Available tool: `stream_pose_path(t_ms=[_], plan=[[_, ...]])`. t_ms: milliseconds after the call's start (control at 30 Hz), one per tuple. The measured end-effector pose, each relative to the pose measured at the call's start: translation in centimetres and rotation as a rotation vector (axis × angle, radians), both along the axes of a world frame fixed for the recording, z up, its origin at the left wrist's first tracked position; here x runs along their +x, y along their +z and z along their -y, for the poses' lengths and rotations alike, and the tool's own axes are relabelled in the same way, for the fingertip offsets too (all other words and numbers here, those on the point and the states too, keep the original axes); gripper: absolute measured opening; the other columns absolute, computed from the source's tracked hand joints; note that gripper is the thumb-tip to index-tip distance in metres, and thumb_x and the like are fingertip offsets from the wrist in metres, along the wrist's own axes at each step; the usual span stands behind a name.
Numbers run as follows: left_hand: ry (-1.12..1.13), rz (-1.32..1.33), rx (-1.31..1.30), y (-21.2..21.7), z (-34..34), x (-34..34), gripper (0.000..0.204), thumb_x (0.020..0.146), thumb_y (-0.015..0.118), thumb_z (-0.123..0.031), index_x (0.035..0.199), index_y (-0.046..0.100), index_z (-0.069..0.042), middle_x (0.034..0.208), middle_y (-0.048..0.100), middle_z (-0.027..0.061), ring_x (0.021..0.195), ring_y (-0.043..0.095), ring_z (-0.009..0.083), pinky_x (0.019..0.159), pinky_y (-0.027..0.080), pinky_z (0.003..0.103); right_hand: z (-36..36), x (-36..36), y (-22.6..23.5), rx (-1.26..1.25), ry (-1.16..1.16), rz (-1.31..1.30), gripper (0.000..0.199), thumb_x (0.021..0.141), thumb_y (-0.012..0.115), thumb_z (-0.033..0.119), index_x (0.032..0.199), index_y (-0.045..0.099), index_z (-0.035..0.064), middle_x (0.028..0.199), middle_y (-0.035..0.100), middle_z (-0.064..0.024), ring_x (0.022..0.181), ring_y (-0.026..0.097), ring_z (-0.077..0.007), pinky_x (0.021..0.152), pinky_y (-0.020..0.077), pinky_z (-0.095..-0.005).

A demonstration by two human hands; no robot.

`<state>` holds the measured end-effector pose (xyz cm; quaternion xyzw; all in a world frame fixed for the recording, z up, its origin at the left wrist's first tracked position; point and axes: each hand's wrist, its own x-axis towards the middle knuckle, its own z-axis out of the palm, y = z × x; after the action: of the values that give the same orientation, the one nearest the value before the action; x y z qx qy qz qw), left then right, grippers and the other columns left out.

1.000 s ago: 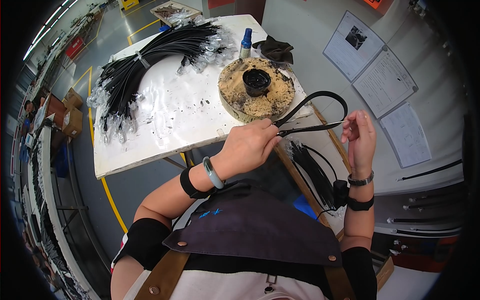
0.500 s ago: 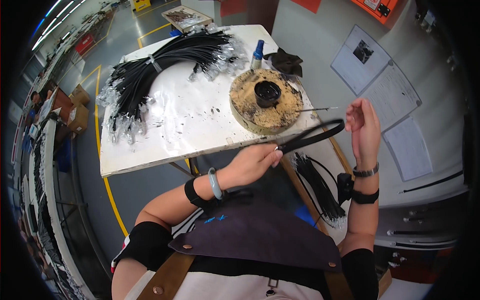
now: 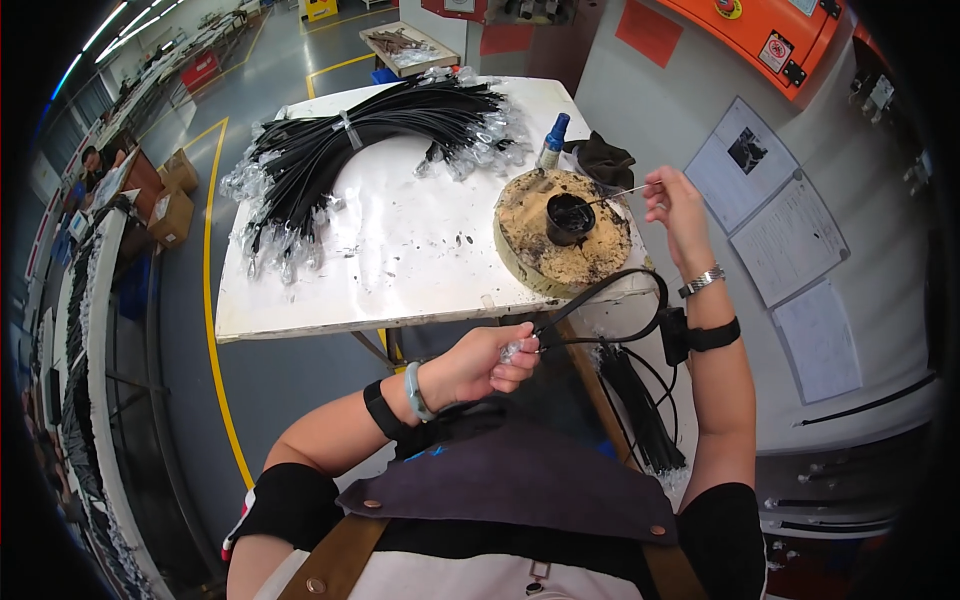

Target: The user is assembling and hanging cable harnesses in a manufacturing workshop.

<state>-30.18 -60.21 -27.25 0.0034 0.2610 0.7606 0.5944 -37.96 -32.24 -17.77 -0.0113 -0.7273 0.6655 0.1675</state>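
My left hand (image 3: 478, 362) is closed around the two ends of a black strap (image 3: 661, 290), with clear plastic wrap showing at the fingers. The strap bends in a loop toward the right, below the round block. My right hand (image 3: 680, 208) pinches a thin stick (image 3: 622, 192) whose far end reaches into a small black cup (image 3: 567, 238). Dark paste coats the inside of the cup, which sits on a round tan block (image 3: 522, 222) smeared with black. That block rests on the right part of the white table (image 3: 380, 230).
A tied bundle of black straps (image 3: 325, 150) with plastic-wrapped ends lies across the table's far left. Behind the block are a blue-capped bottle (image 3: 553, 142) and a dark cloth (image 3: 603, 160). More black straps (image 3: 640, 410) hang below right. Papers (image 3: 790, 240) cover the right wall.
My right hand has moved up and left, bringing the stick's tip into the cup. The left hand has drawn slightly down and left, and the strap's loop has opened wider. The view has shifted.
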Motion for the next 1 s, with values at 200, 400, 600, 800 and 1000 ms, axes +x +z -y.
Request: stream_pose_path(t_ms=[200,400,600,800,1000], plan=[[-0.023,0.131,0.138,0.8,-0.8,-0.5,0.031,0.096,0.034,-0.030,0.068,0.036,-0.016,0.063,0.031,-0.0061,0.048,0.024,0.0041,0.041,0.018,0.019,-2.1,1.5,0.9,-0.225,0.100,0.037,0.024,0.092,0.047,0.027,0.086,0.054,0.0047,0.074,0.054,-0.0026,0.062,0.049,-0.0076,0.052,0.0433,-0.0206],[-0.024,0.257,0.266,1.6,-2.1,-0.7,0.031,0.096,0.034,-0.029,0.068,0.038,-0.016,0.062,0.031,-0.0060,0.047,0.024,0.0049,0.041,0.021,0.020,-0.8,5.5,1.8,-0.236,0.234,0.078,0.026,0.094,0.044,0.026,0.083,0.054,0.0045,0.072,0.054,-0.0019,0.059,0.048,-0.0070,0.049,0.0417,-0.0200],[-0.059,0.266,0.317,1.5,-2.7,-0.5,0.033,0.097,0.032,-0.030,0.068,0.038,-0.016,0.062,0.031,-0.0064,0.048,0.025,0.0047,0.042,0.021,0.020,-0.2,7.2,1.1,-0.132,0.229,0.105,0.029,0.095,0.042,0.027,0.082,0.054,0.0032,0.067,0.053,-0.0023,0.055,0.048,-0.0058,0.048,0.0426,-0.0190],[-0.062,0.279,0.315,1.5,-2.8,-0.2,0.034,0.097,0.031,-0.030,0.067,0.037,-0.016,0.062,0.031,-0.0062,0.048,0.025,0.0049,0.042,0.022,0.020,0.2,7.6,1.1,-0.083,0.252,0.120,0.031,0.095,0.040,0.027,0.082,0.054,0.0031,0.067,0.053,-0.0018,0.054,0.049,-0.0051,0.046,0.0432,-0.0189],[-0.071,0.287,0.325,1.4,-3.0,-0.2,0.034,0.097,0.031,-0.030,0.067,0.037,-0.016,0.062,0.031,-0.0061,0.048,0.025,0.0049,0.042,0.022,0.020,0.2,7.7,1.0,-0.050,0.253,0.128,0.031,0.096,0.039,0.027,0.083,0.054,0.0037,0.068,0.053,-0.0012,0.055,0.048,-0.0042,0.047,0.0439,-0.0183]])
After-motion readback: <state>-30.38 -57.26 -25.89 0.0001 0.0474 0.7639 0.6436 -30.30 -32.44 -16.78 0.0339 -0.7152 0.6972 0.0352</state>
